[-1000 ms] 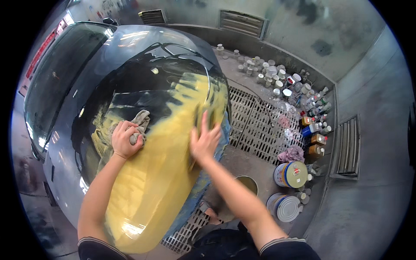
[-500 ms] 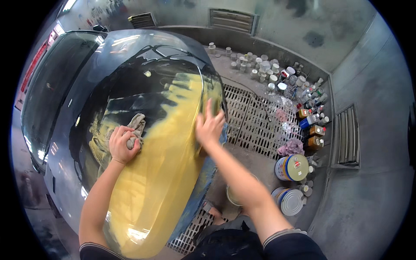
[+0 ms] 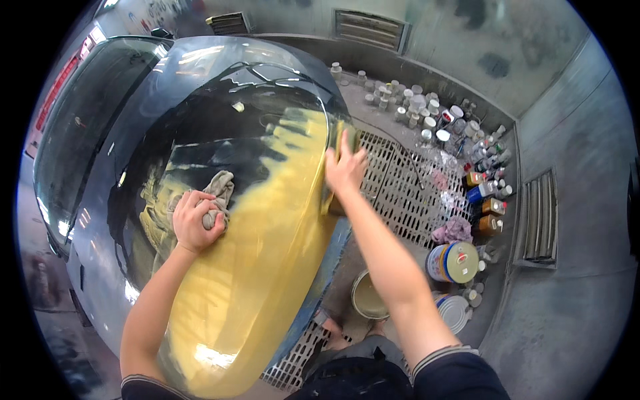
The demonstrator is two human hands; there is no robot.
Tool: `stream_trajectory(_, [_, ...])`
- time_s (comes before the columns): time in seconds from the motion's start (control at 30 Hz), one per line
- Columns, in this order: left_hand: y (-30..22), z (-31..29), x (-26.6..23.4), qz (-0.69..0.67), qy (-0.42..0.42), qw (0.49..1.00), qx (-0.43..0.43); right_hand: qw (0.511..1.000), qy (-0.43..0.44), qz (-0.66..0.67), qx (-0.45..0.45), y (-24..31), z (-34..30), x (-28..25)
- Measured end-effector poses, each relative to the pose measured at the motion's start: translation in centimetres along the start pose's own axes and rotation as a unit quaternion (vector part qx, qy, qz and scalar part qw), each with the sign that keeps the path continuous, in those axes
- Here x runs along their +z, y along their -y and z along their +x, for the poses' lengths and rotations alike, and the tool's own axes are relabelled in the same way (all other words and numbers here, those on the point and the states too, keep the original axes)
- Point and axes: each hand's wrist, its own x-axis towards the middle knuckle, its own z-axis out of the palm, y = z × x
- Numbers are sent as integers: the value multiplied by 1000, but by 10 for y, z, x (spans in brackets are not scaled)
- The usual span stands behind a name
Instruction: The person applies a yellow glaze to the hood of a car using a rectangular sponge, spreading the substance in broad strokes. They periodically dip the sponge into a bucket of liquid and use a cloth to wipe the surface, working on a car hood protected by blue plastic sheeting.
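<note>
The car's hood (image 3: pixel 247 267) is in front of me, dark and glossy, with a broad smooth yellow coat over its near and right part. Bunched in my left hand (image 3: pixel 195 223) is a grey cloth (image 3: pixel 219 193), pressed against the yellow and black surface. At the hood's right edge, my right hand (image 3: pixel 345 172) lies over a long, narrow, yellowish-brown block (image 3: pixel 334 205). Its fingers spread along the block, the index finger pointing away from me. Most of the block is hidden under the hand, and its exact kind is hard to make out.
Slotted floor grating (image 3: pixel 393 180) lies right of the car. A bucket (image 3: pixel 369 297) stands near my feet. Along the right wall are paint cans (image 3: pixel 460 262), bottles (image 3: pixel 492 207), several small cups (image 3: pixel 417 103) and a crumpled pink cloth (image 3: pixel 453 230). Blue sheeting (image 3: pixel 313 293) hangs below the hood.
My right hand and the block have moved outward and slightly farther away along the hood's right edge. The left hand stays on the cloth. The view has shifted a little, showing more of the bucket.
</note>
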Motion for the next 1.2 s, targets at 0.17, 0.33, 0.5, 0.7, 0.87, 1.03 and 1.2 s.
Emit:
stream_trajectory(0.17, [1, -1, -2, -5, 1, 1000, -9, 982, 1, 51, -179, -18, -118, 12])
stream_trajectory(0.33, [2, 1, -3, -7, 4, 1000, -9, 991, -48, -5, -128, 2, 0, 15])
stream_trajectory(0.5, [0, 9, 0, -16, -9, 1000, -6, 999, -36, -28, 25, 21, 81, 0])
stream_trajectory(0.7, [2, 0, -7, -22, -15, 999, -28, 979, -27, 37, -200, 27, -171, 26])
stream_trajectory(0.87, [4, -6, -12, -10, -7, 999, -30, 977, -35, 41, -205, 23, -144, 27])
stream_trajectory(1.03, [1, 5, -7, -12, -16, 999, -30, 998, -4, 23, 56, 32, -4, -10])
stream_trajectory(1.2, [4, -8, 0, -1, -15, 1000, -23, 995, -54, -60, -51, 27, -119, 34])
